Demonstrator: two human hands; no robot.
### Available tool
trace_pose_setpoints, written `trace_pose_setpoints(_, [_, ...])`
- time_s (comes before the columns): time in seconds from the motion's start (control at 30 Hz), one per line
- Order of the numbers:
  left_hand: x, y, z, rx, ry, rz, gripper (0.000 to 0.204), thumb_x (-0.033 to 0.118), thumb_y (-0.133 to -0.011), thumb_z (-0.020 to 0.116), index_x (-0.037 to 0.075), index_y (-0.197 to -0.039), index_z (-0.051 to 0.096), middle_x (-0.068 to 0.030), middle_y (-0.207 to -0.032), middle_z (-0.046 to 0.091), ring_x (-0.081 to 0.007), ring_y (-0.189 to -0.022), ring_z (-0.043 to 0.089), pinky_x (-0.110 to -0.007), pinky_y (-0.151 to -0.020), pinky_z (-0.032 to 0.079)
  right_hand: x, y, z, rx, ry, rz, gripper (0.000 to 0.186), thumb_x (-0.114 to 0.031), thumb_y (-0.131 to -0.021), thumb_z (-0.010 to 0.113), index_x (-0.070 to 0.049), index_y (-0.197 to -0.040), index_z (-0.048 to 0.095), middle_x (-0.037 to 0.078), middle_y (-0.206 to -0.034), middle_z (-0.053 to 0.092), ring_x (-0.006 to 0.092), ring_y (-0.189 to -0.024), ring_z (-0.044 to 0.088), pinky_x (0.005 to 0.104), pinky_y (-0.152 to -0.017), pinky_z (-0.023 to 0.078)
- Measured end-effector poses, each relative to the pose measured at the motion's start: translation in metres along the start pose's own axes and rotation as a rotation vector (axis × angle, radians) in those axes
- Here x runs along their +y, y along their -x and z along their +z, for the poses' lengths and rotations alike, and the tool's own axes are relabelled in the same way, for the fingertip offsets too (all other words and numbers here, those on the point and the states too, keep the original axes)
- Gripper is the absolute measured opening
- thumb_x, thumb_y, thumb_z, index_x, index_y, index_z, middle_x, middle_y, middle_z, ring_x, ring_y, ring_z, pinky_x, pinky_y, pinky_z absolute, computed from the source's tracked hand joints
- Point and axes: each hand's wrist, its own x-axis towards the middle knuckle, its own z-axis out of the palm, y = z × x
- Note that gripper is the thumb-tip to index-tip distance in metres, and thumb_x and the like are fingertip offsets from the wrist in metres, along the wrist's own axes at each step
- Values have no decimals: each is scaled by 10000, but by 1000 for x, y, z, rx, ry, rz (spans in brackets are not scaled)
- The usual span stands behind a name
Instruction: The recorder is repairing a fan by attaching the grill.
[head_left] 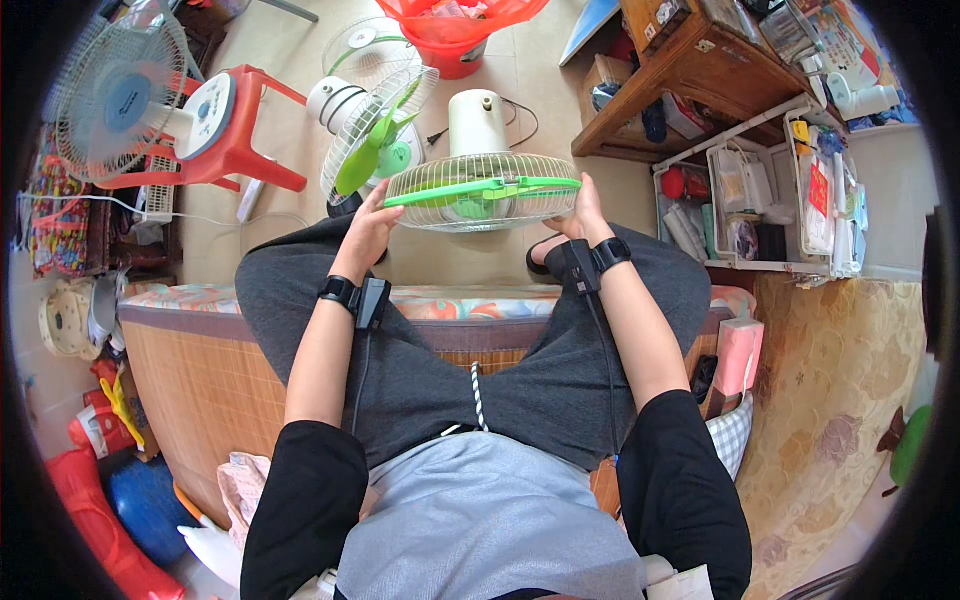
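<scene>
Both hands are on an electric fan (478,128) in front of my knees, its white motor housing pointing away from me. My left hand (367,236) grips the left edge of its wire cage (430,212), beside the bright green rim band. My right hand (585,212) is closed round the cage's right edge. A green clip (508,188) sits midway along the band. Just past my left hand stands a second fan (352,120) with bare green blades (364,158); a wire grille is behind the blades. My fingertips are partly hidden by the cage.
A third fan (128,100) rests on a red plastic stool (232,135) at left. A loose grille (362,50) and red bucket (447,58) are farther off. A power cord (520,120) lies behind the held fan. White rack (740,265) and wooden cabinet (660,85) stand right.
</scene>
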Motion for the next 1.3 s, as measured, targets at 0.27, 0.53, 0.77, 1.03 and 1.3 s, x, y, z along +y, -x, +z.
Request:
trace_pose_setpoints(0.27, [0,-2,3,-9,64,-3,660,30,-756,589,-1,-1354,312,-75,-1262,473,-159,-1114,451,-287,-941,314,1,1,1,-4,-24,-2,683,-571,-897,186,-94,-1367,320,174,-1406,300,393,-1274,268,550,-1034,190])
trace_pose_setpoints(0.53, [-4,-8,-7,-59,242,-62,508,81,-826,514,-20,-1304,373,-101,-1237,504,-186,-1093,488,-312,-935,357,-4,-8,-6,23,13,9,804,-710,-846,166,-116,-1355,349,164,-1394,318,377,-1251,292,542,-1026,196])
trace_pose_setpoints(0.77, [-9,-8,-13,-28,174,0,493,155,-870,537,-29,-1298,375,-112,-1249,492,-213,-1107,482,-331,-962,351,-8,0,-1,11,60,0,761,-691,-848,235,-114,-1322,383,167,-1335,387,358,-1202,348,548,-994,233])
trace_pose_setpoints(1.03, [-15,-14,-14,34,160,34,427,141,-882,521,-35,-1257,419,-110,-1219,523,-204,-1101,498,-321,-966,357,5,-18,-12,-28,18,6,650,-573,-870,261,-124,-1321,394,161,-1341,387,360,-1201,358,535,-983,262])
trace_pose_setpoints(1.3, [-20,-20,-22,145,218,20,326,155,-882,524,-17,-1158,508,-103,-1159,556,-193,-1064,518,-309,-927,380,3,-15,-8,-43,-9,7,621,-532,-879,253,-120,-1322,396,168,-1350,381,351,-1218,351,528,-995,256])
